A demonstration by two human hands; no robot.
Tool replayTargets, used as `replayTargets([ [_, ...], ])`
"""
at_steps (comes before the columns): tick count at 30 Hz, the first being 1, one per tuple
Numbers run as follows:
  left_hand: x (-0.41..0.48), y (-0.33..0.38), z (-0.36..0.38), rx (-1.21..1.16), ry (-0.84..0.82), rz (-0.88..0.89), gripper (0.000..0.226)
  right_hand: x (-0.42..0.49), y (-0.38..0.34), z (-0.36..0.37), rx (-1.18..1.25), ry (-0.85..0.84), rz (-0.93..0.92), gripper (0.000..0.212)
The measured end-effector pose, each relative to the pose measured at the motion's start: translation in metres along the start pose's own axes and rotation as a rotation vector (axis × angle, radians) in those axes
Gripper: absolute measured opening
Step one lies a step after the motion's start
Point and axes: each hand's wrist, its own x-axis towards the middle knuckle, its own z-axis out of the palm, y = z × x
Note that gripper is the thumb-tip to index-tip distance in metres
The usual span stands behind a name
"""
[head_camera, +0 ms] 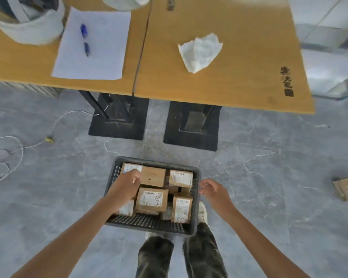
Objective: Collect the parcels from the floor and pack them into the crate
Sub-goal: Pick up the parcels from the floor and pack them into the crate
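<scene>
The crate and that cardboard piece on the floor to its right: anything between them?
Only bare grey floor separates the crate from the cardboard piece, in the head view.

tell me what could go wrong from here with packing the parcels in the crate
1. The parcels lie loosely stacked at odd angles in the crate, and the left hand pressing among them could tip or jam one.
2. One parcel on the floor sits far to the right and might be missed.
3. The white cord looped across the floor to the left could trip the person.
</scene>
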Motion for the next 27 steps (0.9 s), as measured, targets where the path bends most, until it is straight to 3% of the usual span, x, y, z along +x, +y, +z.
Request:
replayTargets([
  [9, -0.033, 0.027, 0.017, -0.205, 0.149, -0.027, 0.070, -0.019, 0.001, -0.003, 0.080, 0.159, 0.015, 0.039],
  [17, -0.097, 0.063, -0.091, -0.297, 0.310, 0.045, 0.067, -0.070, -0.074, -0.060, 0.119, 0.222, -0.155, 0.036],
  [27, -0.164, 0.125, -0.244, -0.128, 0.443, 0.208, 0.056, -0.129, -0.186, -0.129, 0.166, 0.366, -0.335, 0.027],
])
